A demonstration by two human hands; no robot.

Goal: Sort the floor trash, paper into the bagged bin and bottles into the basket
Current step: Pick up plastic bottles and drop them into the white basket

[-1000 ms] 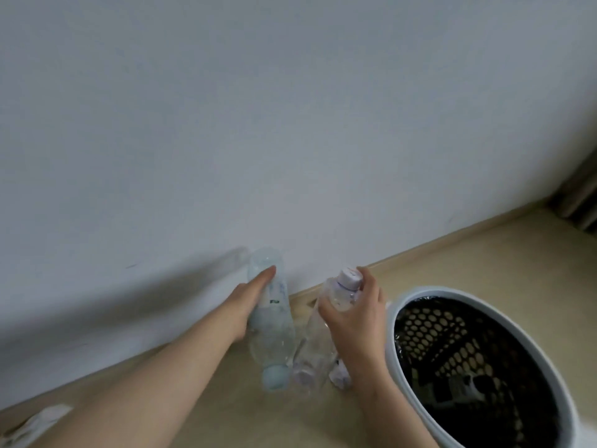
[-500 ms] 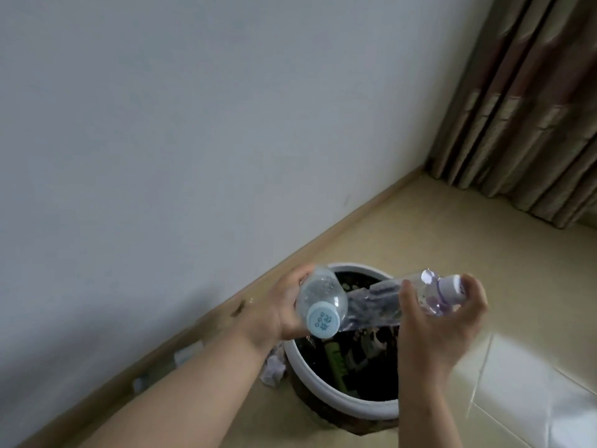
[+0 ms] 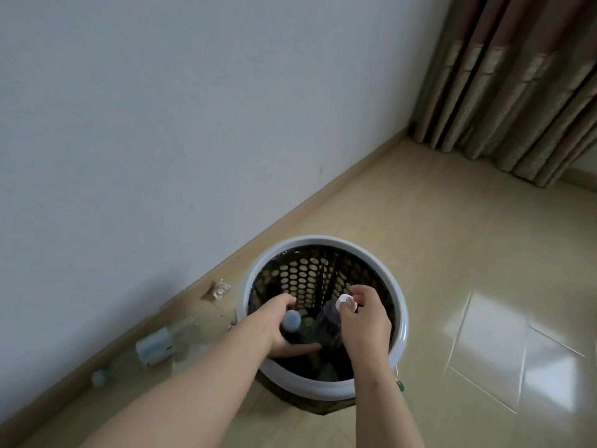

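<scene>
Two holds: my left hand (image 3: 281, 331) grips the blue-capped bottle (image 3: 291, 319), right hand (image 3: 365, 324) pinches the white-capped bottle (image 3: 327, 321).
Release: low inside the basket (image 3: 400, 321).

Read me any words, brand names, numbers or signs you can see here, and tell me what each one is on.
No text can be read in this view.
Floor bottle label, by the wall: too blurred to read.
Blue-capped bottle in the left hand: cap blurred, nothing legible.
White-capped bottle in the right hand: no print shows.
</scene>
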